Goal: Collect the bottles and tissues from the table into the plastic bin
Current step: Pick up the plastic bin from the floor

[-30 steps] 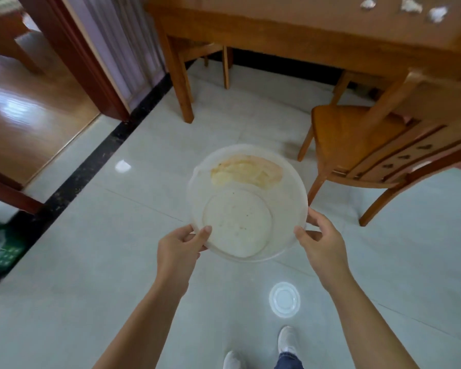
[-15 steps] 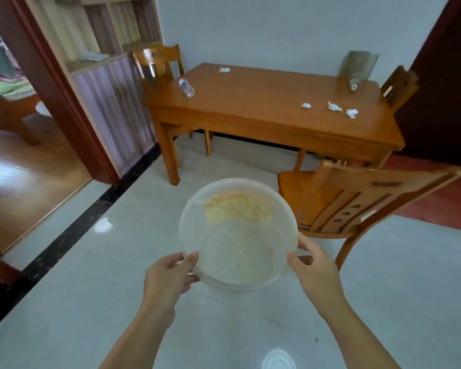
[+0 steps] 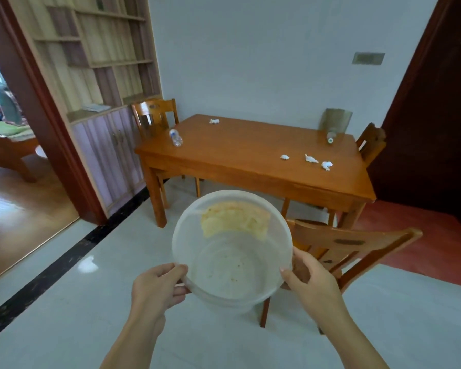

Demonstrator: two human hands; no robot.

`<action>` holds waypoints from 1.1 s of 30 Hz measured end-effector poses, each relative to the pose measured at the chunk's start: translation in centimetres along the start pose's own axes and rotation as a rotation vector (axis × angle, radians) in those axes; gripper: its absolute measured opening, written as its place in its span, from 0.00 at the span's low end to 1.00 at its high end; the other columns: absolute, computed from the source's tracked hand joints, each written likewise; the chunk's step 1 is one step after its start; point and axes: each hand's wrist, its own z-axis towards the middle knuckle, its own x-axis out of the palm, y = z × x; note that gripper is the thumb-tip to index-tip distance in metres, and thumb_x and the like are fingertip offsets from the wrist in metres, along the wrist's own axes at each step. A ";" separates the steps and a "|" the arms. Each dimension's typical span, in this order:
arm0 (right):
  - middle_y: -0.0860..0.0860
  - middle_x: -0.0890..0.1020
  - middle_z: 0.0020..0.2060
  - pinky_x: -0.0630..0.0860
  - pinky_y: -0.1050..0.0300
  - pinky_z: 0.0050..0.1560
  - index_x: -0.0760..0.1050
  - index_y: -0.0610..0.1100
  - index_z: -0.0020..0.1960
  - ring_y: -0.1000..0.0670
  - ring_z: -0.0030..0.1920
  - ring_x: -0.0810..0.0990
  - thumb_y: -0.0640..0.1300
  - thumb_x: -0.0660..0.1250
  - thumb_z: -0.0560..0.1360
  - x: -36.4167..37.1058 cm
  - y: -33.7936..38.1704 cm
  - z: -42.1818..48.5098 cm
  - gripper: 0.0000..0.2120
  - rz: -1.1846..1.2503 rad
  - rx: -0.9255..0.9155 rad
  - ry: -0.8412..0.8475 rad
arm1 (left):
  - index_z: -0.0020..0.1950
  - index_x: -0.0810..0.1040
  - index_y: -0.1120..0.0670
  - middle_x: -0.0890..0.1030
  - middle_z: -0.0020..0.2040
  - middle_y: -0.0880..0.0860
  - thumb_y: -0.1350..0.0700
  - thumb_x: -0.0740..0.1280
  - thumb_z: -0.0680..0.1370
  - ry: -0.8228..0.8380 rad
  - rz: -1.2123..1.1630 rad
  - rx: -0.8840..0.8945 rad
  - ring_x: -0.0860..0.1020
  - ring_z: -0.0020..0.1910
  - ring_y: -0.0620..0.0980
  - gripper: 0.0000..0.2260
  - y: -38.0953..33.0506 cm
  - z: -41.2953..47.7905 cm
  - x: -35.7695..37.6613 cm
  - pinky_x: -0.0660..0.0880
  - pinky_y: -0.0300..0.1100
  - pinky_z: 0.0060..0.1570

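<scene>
I hold a round translucent plastic bin [image 3: 232, 265] in front of me, my left hand [image 3: 157, 286] gripping its left rim and my right hand [image 3: 309, 283] its right rim. It holds nothing but a yellowish stain on its far wall. Ahead stands a wooden table [image 3: 250, 153]. A clear bottle [image 3: 175, 137] lies near its left edge, and a second bottle [image 3: 330, 137] lies at the far right. One crumpled tissue [image 3: 214, 121] sits at the back left. Three more tissues [image 3: 284, 157] [image 3: 310, 159] [image 3: 326, 165] lie in a row near the right front.
A wooden chair [image 3: 351, 249] stands between me and the table's right front. Other chairs [image 3: 155, 118] [image 3: 371, 141] stand at the table's left and right ends. A shelf cabinet [image 3: 101, 83] lines the left wall beside a doorway. Pale tiles cover the floor.
The view has risen from the floor to the whole table and back wall. Both hands still hold the bin, which now sits lower in view.
</scene>
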 end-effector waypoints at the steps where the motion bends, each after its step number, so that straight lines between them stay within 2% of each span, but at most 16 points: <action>1: 0.55 0.75 0.59 0.70 0.58 0.53 0.67 0.52 0.65 0.56 0.54 0.71 0.51 0.66 0.73 -0.8 -0.1 0.8 0.22 -0.037 -0.017 0.013 | 0.39 0.80 0.59 0.82 0.31 0.57 0.64 0.70 0.73 -0.013 -0.009 0.004 0.81 0.29 0.54 0.03 -0.4 0.1 0.7 0.77 0.43 0.33; 5: 0.53 0.71 0.65 0.69 0.51 0.62 0.64 0.52 0.67 0.51 0.63 0.69 0.56 0.63 0.72 -3.0 -0.4 3.8 0.24 -0.188 -0.054 0.011 | 0.40 0.78 0.60 0.81 0.32 0.58 0.65 0.70 0.72 -0.085 -0.065 0.005 0.81 0.30 0.55 0.02 -1.3 0.8 2.7 0.76 0.43 0.33; 10: 0.54 0.71 0.64 0.69 0.54 0.62 0.64 0.51 0.67 0.52 0.61 0.70 0.55 0.61 0.74 -2.9 -1.0 6.8 0.23 -0.271 -0.163 0.008 | 0.37 0.78 0.62 0.79 0.20 0.51 0.65 0.69 0.72 -0.177 -0.105 0.002 0.81 0.31 0.57 0.04 -1.4 2.2 3.6 0.75 0.44 0.34; 14: 0.55 0.67 0.68 0.61 0.57 0.66 0.61 0.52 0.68 0.54 0.67 0.62 0.54 0.60 0.75 -1.0 -1.2 9.3 0.23 -0.350 -0.233 0.011 | 0.37 0.79 0.63 0.80 0.27 0.58 0.66 0.69 0.71 -0.262 -0.120 -0.011 0.81 0.30 0.57 0.04 -1.5 4.5 2.9 0.75 0.43 0.32; 17: 0.55 0.66 0.68 0.59 0.58 0.67 0.61 0.51 0.68 0.55 0.68 0.61 0.53 0.60 0.75 0.9 -0.7 11.7 0.24 -0.390 -0.283 0.017 | 0.38 0.78 0.63 0.81 0.26 0.57 0.66 0.70 0.71 -0.296 -0.139 -0.009 0.81 0.31 0.56 0.02 -1.7 7.1 2.4 0.74 0.43 0.32; 20: 0.54 0.68 0.67 0.59 0.60 0.67 0.63 0.50 0.68 0.55 0.67 0.62 0.51 0.62 0.74 3.1 0.3 14.7 0.23 -0.406 -0.327 0.013 | 0.40 0.78 0.63 0.81 0.34 0.62 0.65 0.70 0.71 -0.319 -0.159 -0.016 0.81 0.32 0.56 0.02 -2.3 10.8 1.8 0.74 0.43 0.32; 23: 0.54 0.70 0.66 0.58 0.62 0.65 0.65 0.49 0.67 0.55 0.66 0.64 0.50 0.63 0.74 5.8 1.8 18.4 0.23 -0.420 -0.344 0.001 | 0.41 0.78 0.63 0.81 0.36 0.62 0.65 0.70 0.71 -0.327 -0.177 -0.032 0.82 0.31 0.55 0.02 -3.2 15.8 1.3 0.75 0.43 0.33; 28: 0.53 0.71 0.66 0.60 0.60 0.65 0.65 0.49 0.67 0.54 0.66 0.65 0.50 0.63 0.74 10.5 5.9 25.1 0.22 -0.465 -0.352 -0.011 | 0.38 0.77 0.61 0.80 0.33 0.60 0.65 0.70 0.71 -0.313 -0.196 -0.042 0.81 0.29 0.54 0.04 -6.1 24.7 0.6 0.75 0.43 0.32; 33: 0.52 0.70 0.66 0.61 0.59 0.66 0.64 0.48 0.67 0.53 0.67 0.65 0.50 0.62 0.75 16.1 10.5 32.0 0.22 -0.487 -0.351 0.012 | 0.39 0.80 0.61 0.81 0.24 0.53 0.64 0.71 0.70 -0.326 -0.164 0.011 0.81 0.26 0.51 0.01 -9.4 33.5 -1.0 0.75 0.41 0.31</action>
